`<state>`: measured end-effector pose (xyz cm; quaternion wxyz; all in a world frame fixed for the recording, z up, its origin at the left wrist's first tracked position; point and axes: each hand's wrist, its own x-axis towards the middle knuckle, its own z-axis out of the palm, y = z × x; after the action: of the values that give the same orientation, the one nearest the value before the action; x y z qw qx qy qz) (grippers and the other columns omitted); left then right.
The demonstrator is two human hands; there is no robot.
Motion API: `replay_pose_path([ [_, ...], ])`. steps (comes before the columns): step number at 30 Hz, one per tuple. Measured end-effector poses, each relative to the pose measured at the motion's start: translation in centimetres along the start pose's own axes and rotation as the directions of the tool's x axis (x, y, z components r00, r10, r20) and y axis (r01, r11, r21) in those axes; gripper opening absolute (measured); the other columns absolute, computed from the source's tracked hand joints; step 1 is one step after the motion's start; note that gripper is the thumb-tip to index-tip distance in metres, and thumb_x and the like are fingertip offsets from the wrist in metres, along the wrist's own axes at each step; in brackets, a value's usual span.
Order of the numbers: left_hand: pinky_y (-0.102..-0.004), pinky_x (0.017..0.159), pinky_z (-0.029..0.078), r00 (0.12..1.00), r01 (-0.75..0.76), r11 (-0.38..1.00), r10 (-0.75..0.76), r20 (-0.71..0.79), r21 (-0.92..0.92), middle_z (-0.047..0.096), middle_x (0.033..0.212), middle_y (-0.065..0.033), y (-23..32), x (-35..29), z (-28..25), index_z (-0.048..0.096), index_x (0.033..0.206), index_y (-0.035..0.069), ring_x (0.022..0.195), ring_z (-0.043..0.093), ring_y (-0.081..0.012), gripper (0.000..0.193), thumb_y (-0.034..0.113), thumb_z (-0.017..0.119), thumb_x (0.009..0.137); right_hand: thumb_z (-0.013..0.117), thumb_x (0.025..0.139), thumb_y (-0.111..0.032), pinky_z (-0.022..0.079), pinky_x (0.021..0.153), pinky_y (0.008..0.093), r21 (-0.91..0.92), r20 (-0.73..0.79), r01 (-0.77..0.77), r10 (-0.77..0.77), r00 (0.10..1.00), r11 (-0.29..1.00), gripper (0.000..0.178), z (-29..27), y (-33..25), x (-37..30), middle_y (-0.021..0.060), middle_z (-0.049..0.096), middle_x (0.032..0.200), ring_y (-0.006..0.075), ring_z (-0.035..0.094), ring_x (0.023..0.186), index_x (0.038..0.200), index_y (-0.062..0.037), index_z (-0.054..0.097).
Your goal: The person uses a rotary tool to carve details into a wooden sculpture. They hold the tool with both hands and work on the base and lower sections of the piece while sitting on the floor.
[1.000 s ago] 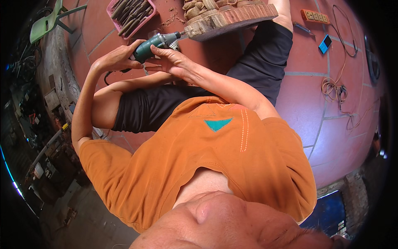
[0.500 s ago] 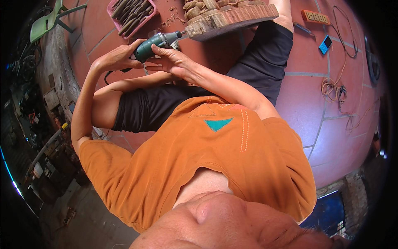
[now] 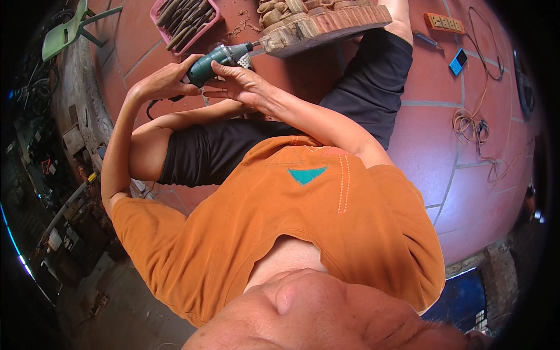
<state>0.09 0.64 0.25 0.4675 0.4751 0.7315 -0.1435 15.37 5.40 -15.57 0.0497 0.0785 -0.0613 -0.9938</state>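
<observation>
Left hand [image 3: 169, 80] clasps green rotary tool [image 3: 203, 71] at rear; my right hand [image 3: 245, 88] cradles flank, nearer bit [image 3: 255, 44]. Long axis slants forward-right, away from me, toward carved wood [image 3: 326, 28]; contact unclear.

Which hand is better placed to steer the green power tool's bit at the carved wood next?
Probably the right hand: it sits nearer the bit, which points toward the carved wood; the left hand grips the green power tool further back.
</observation>
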Motion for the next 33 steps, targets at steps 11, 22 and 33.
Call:
replay_pose_path([
  [11,-0.0395,0.058,0.050,0.999,0.036,0.999,-0.036,0.037,0.012,0.061,0.084,-0.0180,0.1,0.1,-0.1,0.031,0.141,0.012,0.063,0.063,-0.0274,0.076,0.022,0.071,0.077,0.078,0.080,-0.031,0.049,0.098,0.0502,0.015,0.001,-0.017,0.017,1.000,1.000,0.051,-0.2,0.3,-0.1,0.0109,0.059,0.114,0.0269,0.055,0.111,0.119,-0.0062,0.056],
  [22,-0.0419,0.064,0.051,0.996,0.044,0.999,-0.046,0.070,0.021,0.061,0.092,-0.0207,0.2,0.2,-0.3,0.032,0.141,0.013,0.069,0.064,-0.0315,0.079,0.020,0.073,0.074,0.078,0.081,-0.030,0.048,0.098,0.0506,0.034,-0.011,-0.011,0.011,1.000,0.999,0.048,-0.4,0.7,-0.3,0.0102,0.060,0.114,0.0259,0.054,0.113,0.118,-0.0073,0.058],
  [33,-0.0448,0.070,0.049,0.993,0.040,0.995,-0.049,0.111,0.089,0.061,0.090,-0.0228,0.6,0.4,-0.5,0.033,0.140,0.013,0.077,0.063,-0.0374,0.081,0.021,0.074,0.071,0.077,0.082,-0.027,0.047,0.100,0.0533,0.095,-0.024,-0.048,0.050,0.998,0.994,0.050,-0.5,1.0,-0.7,0.0088,0.057,0.118,0.0257,0.054,0.116,0.123,-0.0094,0.053],
])
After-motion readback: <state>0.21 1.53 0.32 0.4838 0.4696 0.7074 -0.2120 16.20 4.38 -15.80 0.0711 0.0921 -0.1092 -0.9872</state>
